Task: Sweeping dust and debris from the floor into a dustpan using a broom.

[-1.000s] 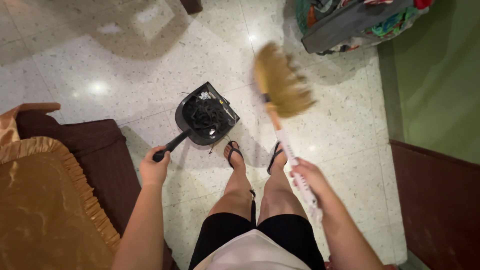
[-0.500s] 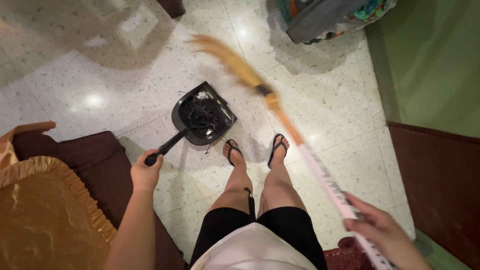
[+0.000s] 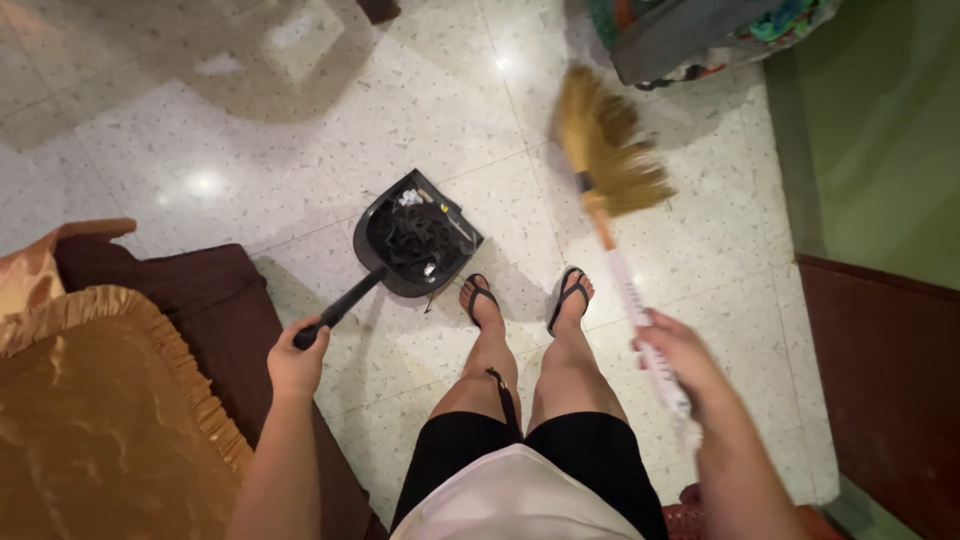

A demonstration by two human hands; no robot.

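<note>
Speckled terrazzo floor [image 3: 300, 130], glossy, tiled in squares. One black plastic dustpan [image 3: 418, 235], scoop-shaped, rests on it just ahead of two sandalled feet, loaded with dark tangled debris. Left hand [image 3: 297, 362] fingers wrapped around the dustpan's handle. Right hand [image 3: 672, 358] grips one straw broom [image 3: 608, 160], bristle head right of the dustpan. One gold fringed cushion [image 3: 90, 420] left of the dustpan.

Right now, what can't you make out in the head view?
- Broom: bristles motion-blurred, floor contact unclear.
- Right hand: blurred, grip on the handle indistinct.
- Dustpan: dark tangled contents and small bits too small to identify.
- Bag: cut off by the top edge.
- Left hand: palm side hidden, fingers wrap the dustpan handle.
</note>
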